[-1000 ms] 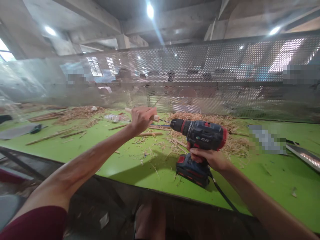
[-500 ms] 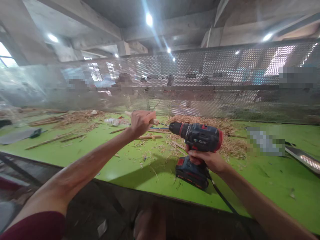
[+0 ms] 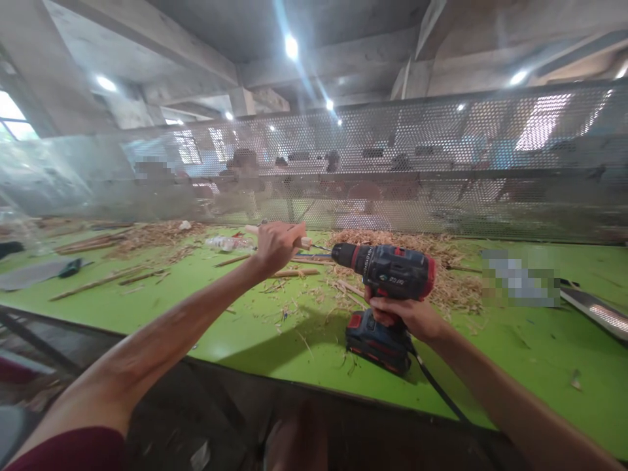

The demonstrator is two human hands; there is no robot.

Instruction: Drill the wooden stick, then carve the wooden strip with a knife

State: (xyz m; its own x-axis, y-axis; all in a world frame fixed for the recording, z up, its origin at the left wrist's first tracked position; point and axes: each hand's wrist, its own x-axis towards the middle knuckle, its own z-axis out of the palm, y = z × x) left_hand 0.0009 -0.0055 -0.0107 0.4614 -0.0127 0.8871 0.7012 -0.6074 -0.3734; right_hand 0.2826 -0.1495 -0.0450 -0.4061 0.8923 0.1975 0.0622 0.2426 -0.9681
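My left hand is wrapped round a short wooden stick, whose right end pokes out past my fist. Facing that end is the thin bit of a cordless drill, black and dark blue with red trim. The bit's tip is at or very near the stick's end; whether it is inside the wood I cannot tell. My right hand grips the drill's handle, with a finger at the trigger area. The battery sits low over the green tabletop, and a dark strap hangs from the drill's base.
Wood shavings are heaped behind the drill, with more at the left. Loose sticks and a clear plastic bottle lie on the table. A perforated metal screen runs along the back, with people behind it. A long metal object lies at right.
The view has shifted slightly. Both hands keep their grips, and the stick and drill stay end to end in nearly the same place.
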